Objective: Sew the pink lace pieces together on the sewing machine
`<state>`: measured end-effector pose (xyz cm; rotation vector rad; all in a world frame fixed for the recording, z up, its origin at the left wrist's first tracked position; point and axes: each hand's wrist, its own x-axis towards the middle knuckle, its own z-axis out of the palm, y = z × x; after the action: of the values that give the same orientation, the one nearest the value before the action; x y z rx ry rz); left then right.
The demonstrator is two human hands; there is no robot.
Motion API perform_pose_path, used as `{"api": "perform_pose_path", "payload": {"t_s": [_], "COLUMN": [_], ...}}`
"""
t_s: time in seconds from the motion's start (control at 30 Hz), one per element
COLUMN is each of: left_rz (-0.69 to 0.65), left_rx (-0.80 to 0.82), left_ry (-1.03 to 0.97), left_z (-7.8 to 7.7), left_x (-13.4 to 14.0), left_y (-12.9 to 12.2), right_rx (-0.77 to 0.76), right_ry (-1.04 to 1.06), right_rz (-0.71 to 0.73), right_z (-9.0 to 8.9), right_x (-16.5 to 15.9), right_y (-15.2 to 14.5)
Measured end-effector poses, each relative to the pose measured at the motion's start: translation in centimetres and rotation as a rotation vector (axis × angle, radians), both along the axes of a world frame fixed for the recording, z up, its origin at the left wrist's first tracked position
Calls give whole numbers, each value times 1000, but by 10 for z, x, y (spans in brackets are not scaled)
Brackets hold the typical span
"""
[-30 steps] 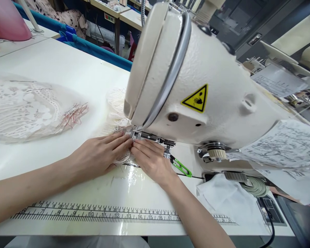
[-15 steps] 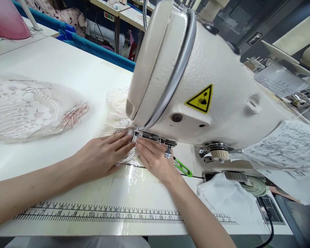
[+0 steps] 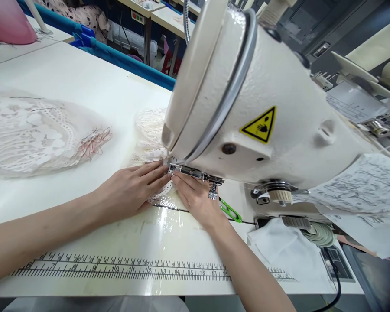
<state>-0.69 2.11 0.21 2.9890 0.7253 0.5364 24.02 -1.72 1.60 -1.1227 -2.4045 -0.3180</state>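
White lace fabric [image 3: 149,130] lies under the head of a white sewing machine [image 3: 273,95]; the needle area is mostly hidden behind the machine head and my fingers. My left hand [image 3: 130,186] rests flat on the lace from the left, its fingers stretched toward the metal presser attachment [image 3: 188,172]. From the right, my right hand [image 3: 196,197] presses extended fingertips on the lace just in front of that attachment. Between my hands, a strip of lace [image 3: 164,195] shows over the shiny table surface. A green thread snipper [image 3: 230,210] lies just beyond my right hand.
A second lace piece [image 3: 35,134] with reddish thread ends [image 3: 92,143] lies on the left of the table. A printed ruler [image 3: 133,268] runs along the front edge. White cloth [image 3: 286,247] and a cable [image 3: 337,281] are at the right. A pink cone [image 3: 11,21] stands far left.
Less lace shows between my hands in front of the presser attachment. Both hands keep nearly the same place and pose. The view has shifted slightly.
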Motion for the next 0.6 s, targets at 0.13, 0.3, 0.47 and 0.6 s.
{"api": "perform_pose_path", "payload": {"t_s": [0.13,0.3,0.47,0.6], "left_rz": [-64,-33,-120,-93], "left_rx": [42,10,-35,-28], "left_ry": [-3,-16,41,26], "left_z": [-2,-10,-2,3], "left_x": [-2,-8,-17,-17], "left_y": [0,7,17,18], "right_rx": [11,72,72,71], "right_ry": [-59,-150,-114,-114], "right_rz": [-35,-30,-42,44], "right_z": [1,3,4,7], "right_x": [-2,-9,-20,-25], "right_y": [-2,-9,-13,-11]}}
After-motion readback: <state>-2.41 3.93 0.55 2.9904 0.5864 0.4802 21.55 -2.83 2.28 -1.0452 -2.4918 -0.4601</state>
